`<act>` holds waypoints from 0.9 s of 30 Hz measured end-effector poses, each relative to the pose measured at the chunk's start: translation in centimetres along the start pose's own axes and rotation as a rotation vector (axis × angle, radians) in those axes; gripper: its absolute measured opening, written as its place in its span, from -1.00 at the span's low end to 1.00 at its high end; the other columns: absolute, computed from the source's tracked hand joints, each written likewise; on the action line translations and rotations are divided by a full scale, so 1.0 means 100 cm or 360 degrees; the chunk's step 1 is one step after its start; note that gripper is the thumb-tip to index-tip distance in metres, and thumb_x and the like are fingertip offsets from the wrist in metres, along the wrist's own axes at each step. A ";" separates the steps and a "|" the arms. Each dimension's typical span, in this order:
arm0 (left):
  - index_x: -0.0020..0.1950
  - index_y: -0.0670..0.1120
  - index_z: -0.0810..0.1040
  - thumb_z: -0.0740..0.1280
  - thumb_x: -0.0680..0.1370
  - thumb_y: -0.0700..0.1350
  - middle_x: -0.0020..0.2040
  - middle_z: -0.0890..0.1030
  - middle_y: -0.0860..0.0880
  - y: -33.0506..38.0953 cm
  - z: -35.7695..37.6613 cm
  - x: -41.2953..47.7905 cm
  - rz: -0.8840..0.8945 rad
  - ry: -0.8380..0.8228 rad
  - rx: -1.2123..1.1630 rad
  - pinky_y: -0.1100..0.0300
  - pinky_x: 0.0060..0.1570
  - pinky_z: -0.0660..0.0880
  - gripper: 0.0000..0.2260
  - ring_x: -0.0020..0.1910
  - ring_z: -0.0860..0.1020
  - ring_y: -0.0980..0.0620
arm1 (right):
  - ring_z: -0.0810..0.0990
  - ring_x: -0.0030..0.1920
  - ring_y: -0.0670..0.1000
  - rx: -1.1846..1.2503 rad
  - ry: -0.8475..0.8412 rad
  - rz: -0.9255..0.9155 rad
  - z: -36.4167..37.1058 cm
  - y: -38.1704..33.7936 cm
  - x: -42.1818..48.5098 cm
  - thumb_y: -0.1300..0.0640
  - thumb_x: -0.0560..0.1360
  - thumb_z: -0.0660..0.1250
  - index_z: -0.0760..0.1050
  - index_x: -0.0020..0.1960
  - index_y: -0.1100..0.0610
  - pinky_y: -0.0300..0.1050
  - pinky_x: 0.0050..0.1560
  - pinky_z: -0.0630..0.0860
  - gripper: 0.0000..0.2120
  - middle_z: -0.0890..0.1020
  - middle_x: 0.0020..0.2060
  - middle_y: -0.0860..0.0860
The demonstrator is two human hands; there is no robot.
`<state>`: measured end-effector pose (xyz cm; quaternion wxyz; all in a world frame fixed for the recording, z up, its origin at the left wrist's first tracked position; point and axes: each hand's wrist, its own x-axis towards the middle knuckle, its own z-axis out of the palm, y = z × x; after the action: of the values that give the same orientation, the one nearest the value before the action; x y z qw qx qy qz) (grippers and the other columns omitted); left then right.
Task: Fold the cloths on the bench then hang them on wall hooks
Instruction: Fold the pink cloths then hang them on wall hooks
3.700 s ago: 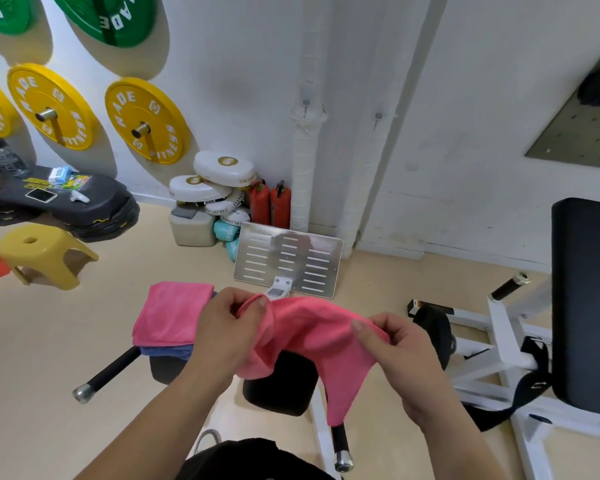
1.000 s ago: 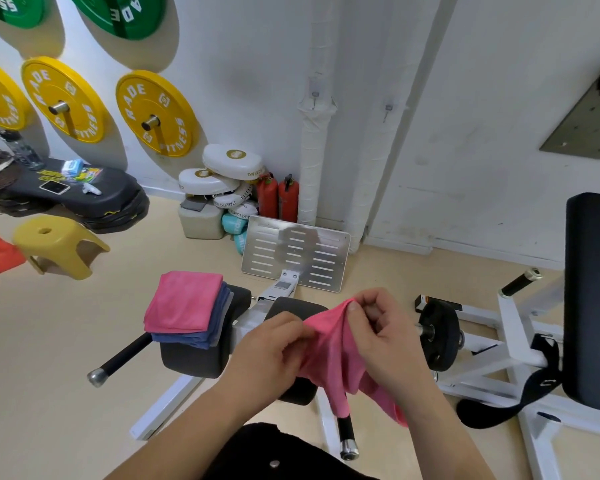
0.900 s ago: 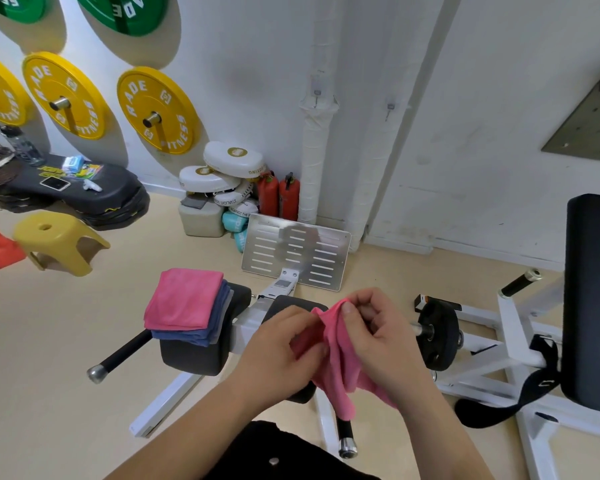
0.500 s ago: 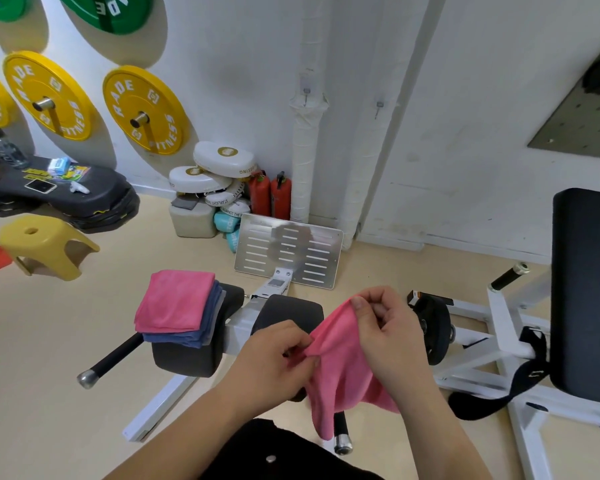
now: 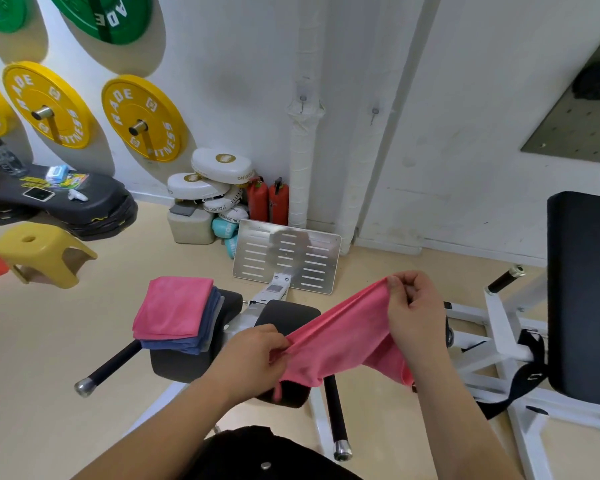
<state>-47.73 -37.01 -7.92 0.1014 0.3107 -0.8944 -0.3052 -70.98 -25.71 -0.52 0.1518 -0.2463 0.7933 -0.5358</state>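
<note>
From the head view: pinching the pink cloth (image 5: 343, 337) with the left grip (image 5: 253, 355) at lower centre of the frame, thumb and curled fingers closed tight on the cloth's lower-left end. Pinching the same cloth with the right grip (image 5: 416, 313) at centre right, fingertips closed on its upper end, higher than the left.

Pulled taut between the 2 grips as a slanting band, rising from lower left to upper right. Gathered into long creases along the top edge, with a loose flap hanging below the right wrist. Held in the air in front of the black pads of the bench (image 5: 187, 365), clear of them.

Reaching in from the bottom edge with both forearms (image 5: 174, 420), the right one steeper, back of the right hand toward the camera.

Left of centre, resting on the bench, a stack of folded cloths (image 5: 175, 311): pink on top, blue and grey beneath, edges roughly squared. High on the white wall, upper centre, 2 small wall hooks (image 5: 302, 99). At upper left, yellow weight plates (image 5: 142, 119); at the left edge, a yellow stool (image 5: 42, 254).
</note>
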 end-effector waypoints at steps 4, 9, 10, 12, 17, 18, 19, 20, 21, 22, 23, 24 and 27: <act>-0.08 0.07 0.70 0.43 0.53 -0.02 -0.23 0.53 0.24 -0.002 -0.024 0.009 -0.0014 0.0069 -0.0033 0.39 -0.15 0.41 -0.94 -0.20 0.52 0.29 | 0.54 -0.10 -0.22 0.0034 0.0137 0.0012 -0.009 0.004 0.019 0.12 0.67 0.28 0.54 0.08 0.10 -0.34 -0.12 0.37 -0.92 0.62 -0.13 -0.09; -0.20 0.21 0.57 0.47 0.54 -0.09 -0.23 0.61 0.14 0.003 -0.072 0.018 -0.0037 0.0181 -0.0045 0.38 -0.16 0.44 -0.79 -0.13 0.58 0.14 | 0.57 -0.10 -0.09 0.0165 0.0210 0.0071 -0.022 0.015 0.030 0.12 0.68 0.24 0.51 0.06 0.06 -0.07 0.01 0.48 -0.92 0.61 -0.12 -0.05; -0.21 0.18 0.60 0.49 0.52 -0.09 -0.24 0.63 0.12 0.005 -0.080 0.021 -0.0078 0.0216 -0.0084 0.36 -0.16 0.47 -0.80 -0.15 0.59 0.14 | 0.57 -0.11 -0.04 0.0179 0.0207 0.0090 -0.022 0.016 0.031 0.11 0.68 0.24 0.50 0.04 0.03 0.02 0.02 0.50 -0.92 0.61 -0.13 -0.02; -0.24 0.06 0.68 0.59 0.45 -0.10 -0.28 0.69 0.06 0.013 -0.095 0.026 -0.0234 0.0323 -0.0357 0.31 -0.21 0.54 -0.87 -0.26 0.62 0.16 | 0.56 -0.12 0.02 0.0214 0.0208 0.0105 -0.025 0.017 0.031 0.09 0.68 0.24 0.49 0.00 -0.04 0.11 0.01 0.51 -0.90 0.60 -0.14 0.00; -0.24 -0.13 0.72 0.63 0.37 -0.22 -0.29 0.72 -0.08 0.023 -0.120 0.029 -0.0405 0.0509 -0.0818 0.32 -0.25 0.59 -0.89 -0.33 0.64 0.13 | 0.51 -0.17 -0.22 0.0164 0.0237 -0.0064 -0.030 0.007 0.027 0.08 0.69 0.22 0.46 0.05 0.03 -0.19 -0.13 0.42 -0.93 0.55 -0.16 -0.10; -0.23 -0.13 0.72 0.62 0.38 -0.24 -0.29 0.73 -0.08 0.022 -0.119 0.028 -0.0431 0.0450 -0.0779 0.35 -0.26 0.57 -0.89 -0.34 0.63 0.15 | 0.50 -0.15 -0.21 0.0110 0.0191 -0.0055 -0.028 0.008 0.025 0.07 0.69 0.21 0.46 0.07 0.04 -0.20 -0.14 0.40 -0.92 0.55 -0.16 -0.11; -0.23 -0.10 0.73 0.62 0.39 -0.24 -0.29 0.73 -0.06 0.019 -0.117 0.027 -0.0457 0.0381 -0.0705 0.36 -0.26 0.56 -0.89 -0.34 0.63 0.18 | 0.50 -0.13 -0.18 0.0064 0.0126 -0.0023 -0.025 0.010 0.022 0.07 0.70 0.20 0.45 0.08 0.05 -0.20 -0.14 0.40 -0.91 0.55 -0.16 -0.10; -0.23 -0.07 0.73 0.61 0.40 -0.24 -0.28 0.74 -0.05 0.016 -0.114 0.026 -0.0488 0.0337 -0.0647 0.37 -0.26 0.55 -0.89 -0.33 0.63 0.18 | 0.51 -0.12 -0.13 0.0036 0.0073 0.0006 -0.023 0.014 0.020 0.06 0.70 0.20 0.45 0.09 0.05 -0.18 -0.15 0.41 -0.91 0.56 -0.16 -0.08; -0.22 -0.07 0.73 0.60 0.41 -0.25 -0.27 0.74 -0.07 0.015 -0.112 0.024 -0.0515 0.0333 -0.0671 0.37 -0.26 0.55 -0.89 -0.31 0.63 0.16 | 0.52 -0.13 -0.10 0.0030 0.0053 0.0017 -0.022 0.018 0.018 0.06 0.70 0.20 0.45 0.08 0.05 -0.15 -0.16 0.41 -0.91 0.57 -0.16 -0.07; -0.19 -0.10 0.73 0.58 0.42 -0.28 -0.25 0.74 -0.11 0.014 -0.112 0.023 -0.0508 0.0368 -0.0782 0.38 -0.26 0.56 -0.90 -0.29 0.64 0.12 | 0.53 -0.13 -0.09 0.0031 0.0065 0.0014 -0.022 0.020 0.017 0.06 0.70 0.20 0.45 0.08 0.04 -0.14 -0.17 0.42 -0.91 0.57 -0.16 -0.05; -0.16 -0.13 0.73 0.56 0.44 -0.30 -0.22 0.73 -0.14 0.014 -0.113 0.021 -0.0498 0.0407 -0.0929 0.37 -0.26 0.57 -0.91 -0.27 0.64 0.09 | 0.53 -0.13 -0.10 0.0033 0.0089 0.0010 -0.023 0.020 0.016 0.05 0.70 0.20 0.44 0.08 0.04 -0.14 -0.17 0.42 -0.91 0.58 -0.15 -0.05; -0.13 -0.15 0.72 0.54 0.45 -0.32 -0.20 0.73 -0.16 0.013 -0.114 0.021 -0.0490 0.0425 -0.1016 0.37 -0.26 0.57 -0.90 -0.25 0.64 0.08 | 0.54 -0.13 -0.11 0.0029 0.0104 0.0009 -0.024 0.024 0.015 0.06 0.70 0.20 0.44 0.08 0.04 -0.16 -0.17 0.41 -0.91 0.57 -0.15 -0.05; 0.00 -0.07 0.71 0.56 0.45 -0.29 -0.13 0.72 -0.13 0.006 -0.110 0.019 -0.0538 0.0293 -0.1042 0.31 -0.21 0.57 -0.80 -0.19 0.63 0.04 | 0.57 -0.08 -0.03 -0.0029 -0.0004 0.0089 -0.021 0.036 0.010 0.06 0.69 0.21 0.45 0.07 0.07 -0.17 -0.15 0.41 -0.90 0.60 -0.13 0.00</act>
<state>-45.46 -43.11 1.17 0.2235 0.4313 -0.6728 -0.5581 -73.73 -23.53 -2.98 0.1653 -0.2260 0.8045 -0.5238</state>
